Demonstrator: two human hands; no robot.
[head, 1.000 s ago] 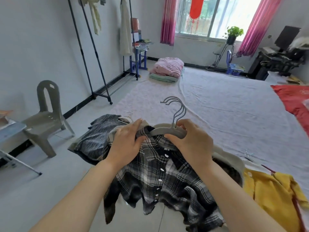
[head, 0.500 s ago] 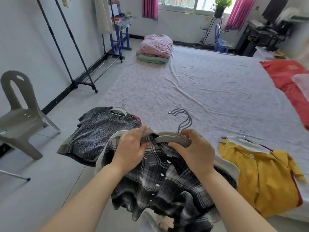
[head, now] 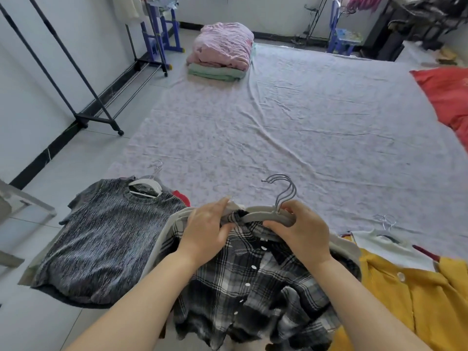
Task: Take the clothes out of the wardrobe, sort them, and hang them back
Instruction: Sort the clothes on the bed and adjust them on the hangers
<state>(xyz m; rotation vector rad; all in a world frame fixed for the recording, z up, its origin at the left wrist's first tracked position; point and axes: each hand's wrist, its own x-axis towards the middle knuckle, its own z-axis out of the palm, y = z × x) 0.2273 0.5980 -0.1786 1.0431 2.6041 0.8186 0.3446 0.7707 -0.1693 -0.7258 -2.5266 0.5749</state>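
While a grey marled knit top [head: 109, 239] lies lower left, the left hand [head: 205, 231] pinches the collar of the black-and-white plaid button shirt [head: 253, 282] at bottom centre, right hand [head: 304, 234] grips the grey plastic hangers [head: 268, 216]; yellow buttoned shirt [head: 417, 305] lower right.

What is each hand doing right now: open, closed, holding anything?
Left hand: closed, gripping the plaid shirt at its collar.
Right hand: closed, gripping the hangers.

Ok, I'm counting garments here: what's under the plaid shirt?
A whitish garment shows past both edges of the plaid shirt, with several grey hangers stacked at the collar. Whatever else lies beneath is covered.
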